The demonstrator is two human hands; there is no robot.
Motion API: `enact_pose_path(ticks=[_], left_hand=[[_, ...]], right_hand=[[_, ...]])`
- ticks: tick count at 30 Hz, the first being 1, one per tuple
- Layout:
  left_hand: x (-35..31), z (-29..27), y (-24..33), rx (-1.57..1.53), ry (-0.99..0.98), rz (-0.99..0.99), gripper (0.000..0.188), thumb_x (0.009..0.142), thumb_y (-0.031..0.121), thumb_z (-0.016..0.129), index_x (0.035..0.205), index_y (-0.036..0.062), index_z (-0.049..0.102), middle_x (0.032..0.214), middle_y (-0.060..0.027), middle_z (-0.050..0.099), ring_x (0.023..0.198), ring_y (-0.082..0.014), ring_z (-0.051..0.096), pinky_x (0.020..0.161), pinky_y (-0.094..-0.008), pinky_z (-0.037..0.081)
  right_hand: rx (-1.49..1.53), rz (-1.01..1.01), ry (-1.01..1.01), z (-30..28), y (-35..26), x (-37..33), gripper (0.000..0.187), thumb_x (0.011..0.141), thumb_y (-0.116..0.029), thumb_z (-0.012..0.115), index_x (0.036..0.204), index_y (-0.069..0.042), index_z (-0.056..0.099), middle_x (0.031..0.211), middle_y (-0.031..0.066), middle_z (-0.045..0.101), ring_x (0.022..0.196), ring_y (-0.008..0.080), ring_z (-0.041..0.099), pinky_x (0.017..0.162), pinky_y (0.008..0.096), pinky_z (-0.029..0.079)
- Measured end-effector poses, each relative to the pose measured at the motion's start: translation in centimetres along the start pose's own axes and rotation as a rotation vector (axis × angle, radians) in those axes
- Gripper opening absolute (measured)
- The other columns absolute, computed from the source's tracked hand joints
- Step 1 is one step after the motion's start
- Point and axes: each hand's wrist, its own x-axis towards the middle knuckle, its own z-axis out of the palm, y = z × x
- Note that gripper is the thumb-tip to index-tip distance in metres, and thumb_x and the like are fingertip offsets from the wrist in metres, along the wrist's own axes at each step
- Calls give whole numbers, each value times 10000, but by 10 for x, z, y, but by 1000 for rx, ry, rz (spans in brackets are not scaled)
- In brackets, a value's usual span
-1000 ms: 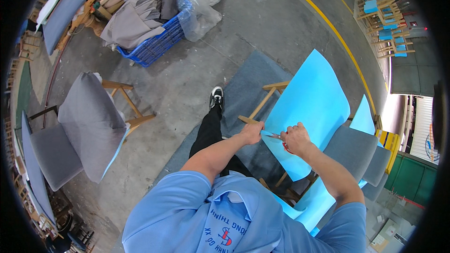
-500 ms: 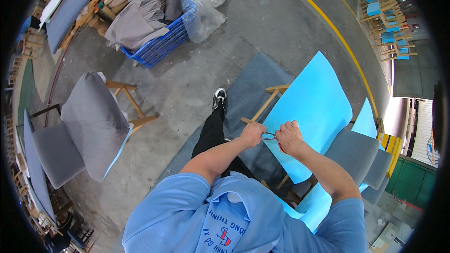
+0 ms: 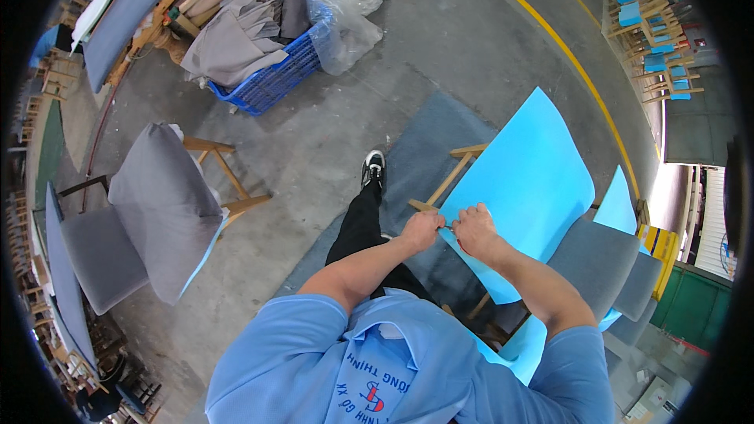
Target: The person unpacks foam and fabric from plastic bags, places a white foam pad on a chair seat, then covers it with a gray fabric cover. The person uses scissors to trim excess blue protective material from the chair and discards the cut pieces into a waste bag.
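A large light-blue foam sheet [image 3: 528, 177] drapes over a wooden chair frame [image 3: 449, 180] to the right of my legs. At its near left corner my left hand [image 3: 423, 230] is closed, pinching the edge. Close beside it, my right hand [image 3: 476, 232] is closed on what looks like a pair of scissors [image 3: 449, 228], with a bit of red under the palm. Only a short dark part of the tool shows between my hands; the fingers cover the rest.
A grey-covered chair [image 3: 169, 204] stands at the left. Ahead, a blue plastic basket [image 3: 271, 78] holds grey cloth beside clear plastic wrapping. Grey seat cushions [image 3: 594, 259] and more blue foam [image 3: 616, 202] are at the right. A dark mat [image 3: 440, 133] lies on the floor.
My right hand has come slightly left and closer to my left hand, and less of the dark tool shows between them. The whole view has shifted slightly.
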Motion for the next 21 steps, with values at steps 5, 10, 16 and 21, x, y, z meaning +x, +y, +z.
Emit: enact_pose_path(ticks=[5, 10, 16, 21], left_hand=[[-2, -5, -8, 13, 46, -8, 119, 809, 26, 662, 912, 86, 658, 937, -149, 667, 943, -395, 660, 802, -507, 532], [4, -14, -7, -37, 120, 1, 119, 794, 45, 659, 905, 85, 676, 913, -143, 684, 915, -381, 666, 790, -488, 538], [0, -111, -35, 17, 391, -444, 144, 789, 116, 694, 911, 48, 664, 891, -170, 695, 876, -365, 686, 792, -444, 540], [-71, -224, -89, -21, 563, -606, 122, 796, 59, 651, 916, 49, 632, 781, -92, 645, 765, -193, 643, 712, -391, 513]], right_hand=[[32, -7, 13, -5, -5, 7, 257, 927, -256, 616, 1116, -129, 734, 1088, 80, 677, 1088, 241, 630, 979, 425, 388], [69, 11, 69, -3, -18, 29, 252, 878, -285, 660, 1063, -128, 728, 1018, 65, 692, 972, 233, 676, 918, 415, 424], [379, 25, 380, 16, -75, -28, 258, 850, -306, 708, 1032, -122, 698, 911, 52, 673, 861, 243, 691, 730, 427, 491], [765, 31, 684, 12, -86, -95, 385, 888, -264, 739, 1238, -112, 687, 874, 65, 682, 713, 257, 707, 667, 425, 536]])
